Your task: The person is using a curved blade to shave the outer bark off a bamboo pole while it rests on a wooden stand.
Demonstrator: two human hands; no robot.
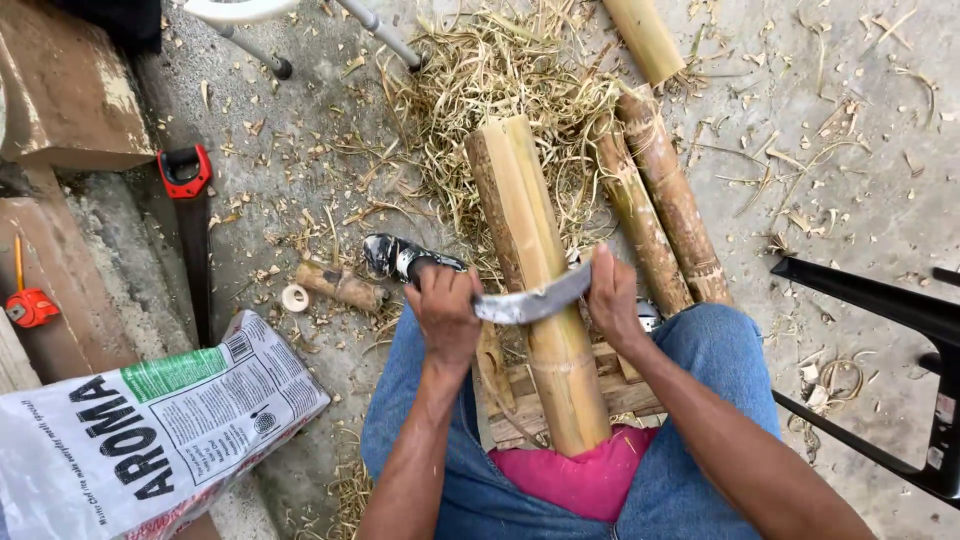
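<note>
A thick yellow bamboo pole (535, 270) lies lengthwise between my knees, its near end against my pink shirt. Across it rests a curved steel blade (530, 302). My left hand (445, 315) is closed around the blade's handle on the pole's left side. My right hand (612, 298) grips the blade's far tip on the right side. The pole's top is pale and peeled, with brown bark along its left edge.
Two brown unpeeled poles (655, 205) lie to the right, another pale one (645, 35) beyond. Shavings (500, 80) heap on the concrete. A handsaw (190, 230), orange tape measure (30, 307), printed white sack (150, 430), short bamboo offcut (340, 287), and black frame (900, 320) surround me.
</note>
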